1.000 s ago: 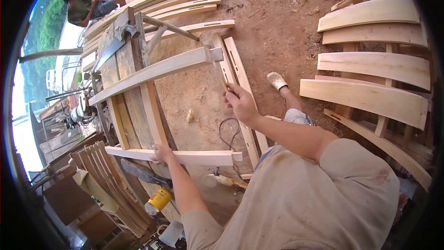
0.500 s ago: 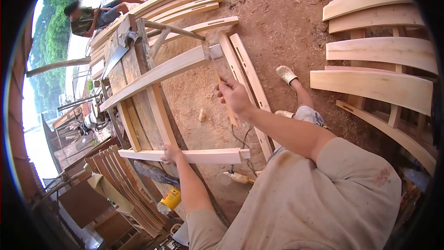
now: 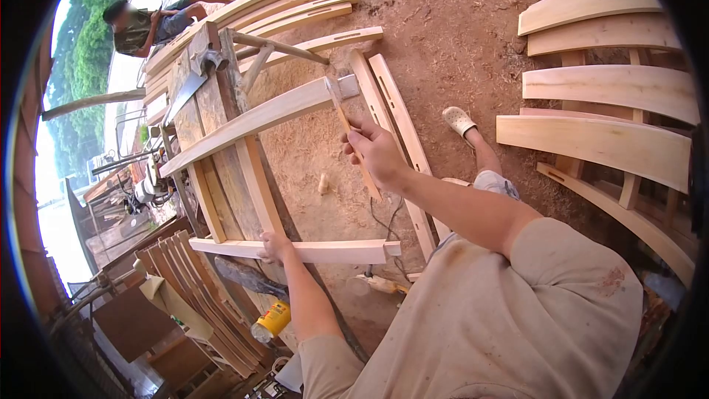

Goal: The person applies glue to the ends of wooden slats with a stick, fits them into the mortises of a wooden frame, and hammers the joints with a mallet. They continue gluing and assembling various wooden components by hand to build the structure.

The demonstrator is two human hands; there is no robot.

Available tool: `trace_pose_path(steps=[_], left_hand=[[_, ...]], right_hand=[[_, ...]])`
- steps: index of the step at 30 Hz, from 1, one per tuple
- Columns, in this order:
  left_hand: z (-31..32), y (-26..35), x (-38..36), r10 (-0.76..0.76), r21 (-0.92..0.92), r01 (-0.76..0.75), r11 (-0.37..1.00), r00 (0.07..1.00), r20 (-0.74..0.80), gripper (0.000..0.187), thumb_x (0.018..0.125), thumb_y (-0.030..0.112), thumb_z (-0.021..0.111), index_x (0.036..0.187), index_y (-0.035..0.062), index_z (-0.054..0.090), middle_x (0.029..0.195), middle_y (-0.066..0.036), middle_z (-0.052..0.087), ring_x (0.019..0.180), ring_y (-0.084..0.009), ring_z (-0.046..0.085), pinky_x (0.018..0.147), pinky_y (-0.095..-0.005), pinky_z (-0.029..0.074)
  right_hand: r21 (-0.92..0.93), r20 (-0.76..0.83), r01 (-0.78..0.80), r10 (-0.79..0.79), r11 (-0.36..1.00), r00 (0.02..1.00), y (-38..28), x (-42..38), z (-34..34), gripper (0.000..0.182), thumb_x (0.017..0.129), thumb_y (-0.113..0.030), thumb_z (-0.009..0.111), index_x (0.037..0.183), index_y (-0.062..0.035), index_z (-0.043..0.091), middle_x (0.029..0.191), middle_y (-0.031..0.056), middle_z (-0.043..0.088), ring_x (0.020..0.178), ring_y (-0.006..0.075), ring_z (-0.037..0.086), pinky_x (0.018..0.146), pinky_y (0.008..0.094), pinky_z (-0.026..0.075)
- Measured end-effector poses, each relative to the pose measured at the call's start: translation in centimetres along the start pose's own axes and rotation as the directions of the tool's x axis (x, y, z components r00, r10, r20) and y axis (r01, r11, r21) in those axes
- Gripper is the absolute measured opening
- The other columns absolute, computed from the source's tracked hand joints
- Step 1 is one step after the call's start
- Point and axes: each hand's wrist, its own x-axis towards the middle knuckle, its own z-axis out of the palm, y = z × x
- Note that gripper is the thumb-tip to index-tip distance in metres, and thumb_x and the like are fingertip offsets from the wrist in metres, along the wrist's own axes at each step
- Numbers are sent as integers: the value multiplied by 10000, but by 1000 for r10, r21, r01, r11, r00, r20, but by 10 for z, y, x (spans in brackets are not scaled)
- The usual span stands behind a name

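My right hand (image 3: pixel 375 154) is closed around a thin wooden stick (image 3: pixel 368 179). The stick's far end meets the tenon end of a pale curved wooden leg (image 3: pixel 258 124). My left hand (image 3: pixel 276 247) grips a second pale leg (image 3: pixel 336 252) where a crosspiece (image 3: pixel 260 185) joins it; the hand hides part of that joint. Together the two legs and their crosspieces form a frame lying across a worn plank bench (image 3: pixel 193 114).
A hatchet-like tool (image 3: pixel 210 63) lies on the bench's far end, and a yellow bottle (image 3: pixel 271 320) is near my left forearm. Slotted wooden rails (image 3: pixel 402 129) lie on the ground. Curved boards (image 3: pixel 591 148) are stacked at right. Another person (image 3: pixel 144 29) sits at upper left.
My right hand has shifted slightly, and the stick's far end now shows against the leg's tenon end. My left hand stays on the near leg.
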Motion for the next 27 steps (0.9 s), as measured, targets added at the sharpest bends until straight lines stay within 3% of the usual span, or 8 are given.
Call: trace_pose_path(steps=[4, 6, 10, 12, 16, 18, 23, 27], left_hand=[[17, -15, 19, 70, 84, -70, 994, 998, 7, 604, 983, 369, 194, 1165, -16, 622, 1179, -201, 623, 1279, -437, 329, 1053, -560, 260], [22, -20, 27, 141, 193, -143, 971, 990, 21, 580, 985, 347, 196, 1167, -12, 614, 1177, -186, 629, 1264, -440, 347, 1033, -574, 279], [17, -19, 25, 169, 252, -190, 949, 980, 102, 524, 985, 304, 203, 1204, -15, 557, 1185, -154, 638, 1234, -439, 379, 1035, -579, 239], [18, -20, 28, 129, 238, -160, 958, 982, 139, 520, 985, 301, 200, 1229, -15, 532, 1191, -146, 638, 1233, -433, 381, 1044, -574, 217], [13, -14, 22, 123, 246, -146, 958, 987, 107, 522, 984, 312, 186, 1262, -1, 497, 1203, -125, 638, 1239, -412, 379, 1055, -561, 194], [10, -13, 21, 93, 229, -121, 966, 987, 130, 503, 984, 307, 203, 1284, 8, 475, 1197, -121, 641, 1234, -408, 389, 1044, -569, 218], [20, -19, 23, 197, 313, -206, 927, 978, 61, 495, 984, 300, 221, 1283, 3, 479, 1186, -146, 638, 1240, -430, 374, 1030, -587, 249], [24, -20, 31, 184, 309, -196, 931, 981, 67, 506, 985, 314, 223, 1300, 5, 470, 1216, -154, 619, 1237, -448, 366, 1041, -592, 243]], right_hand=[[41, -149, 29, -23, 999, 989, 3, -4, -3, 364, 956, -115, 514, 1312, -40, 520, 936, 14, 585, 794, 75, 521, 660, 232, 453], [-333, -140, 116, -171, 936, 975, 5, -1, -3, 372, 939, -132, 544, 1295, -26, 543, 943, 13, 593, 794, 53, 493, 643, 215, 424], [-449, -150, 69, -151, 891, 977, -15, 21, 3, 382, 928, -147, 562, 1283, -4, 553, 966, 16, 597, 778, 41, 486, 631, 201, 410], [-330, -91, 161, -201, 930, 975, -27, 30, 7, 319, 894, -138, 559, 1168, 8, 627, 811, 24, 612, 656, 89, 518, 598, 255, 431], [-195, -57, 161, -175, 967, 983, -45, 15, 2, 324, 940, -143, 512, 1225, -9, 587, 811, 40, 604, 652, 97, 528, 584, 250, 444], [176, -131, -54, 77, 983, 988, -37, 6, -4, 324, 981, -138, 449, 1276, -29, 527, 811, 55, 592, 654, 114, 549, 559, 251, 461], [230, 17, -223, 225, 947, 974, -20, 7, -17, 290, 1005, -158, 414, 1243, -26, 513, 803, 75, 586, 586, 141, 555, 508, 290, 473], [77, 1, -300, 301, 951, 954, -32, 21, -12, 210, 999, -165, 417, 1089, -19, 538, 741, 55, 549, 524, 119, 518, 449, 279, 435]])
